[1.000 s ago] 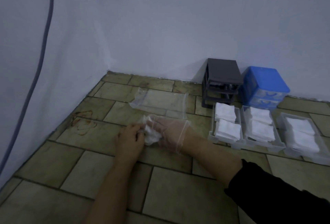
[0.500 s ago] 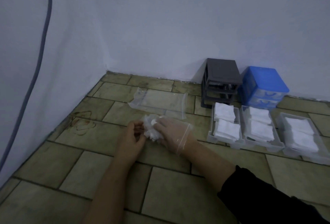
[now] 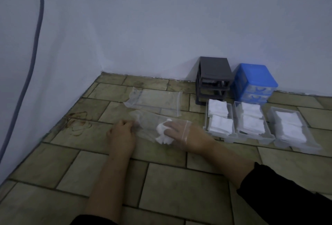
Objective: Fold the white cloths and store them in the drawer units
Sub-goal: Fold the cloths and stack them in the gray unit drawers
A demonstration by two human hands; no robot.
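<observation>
Since the earlier frames, both hands have shifted apart along the floor: the left hand now sits left of centre, and the right hand has drawn back toward the right, stretching a clear plastic bag flat between them.

Current state:
- Left hand: fingers curled over the closed end of the bag, pinning it to the tiled floor.
- Right hand: reaches in through the bag mouth, fingers closed round a crumpled white cloth. The film covers the hand up to the wrist.
- The cloth lies at frame centre, still within the bag and not yet folded.
- A second clear bag lies flat just above, toward the wall.

Storage area, right of centre:
- Three drawer trays stand side by side on the floor, each holding folded white cloths.
- Behind them, against the wall, stand a grey drawer frame with its slots vacated and a blue drawer unit.

Step in hand, as judged: extraction of the next cloth from its bag, ahead of folding.

Next move calls for:
1. Keep the left hand anchoring the bag.
2. Pull the cloth clear through the mouth; the thin film is likely to cling and drag along.
3. Spread the cloth on the floor for folding, then place it in a tray.
</observation>
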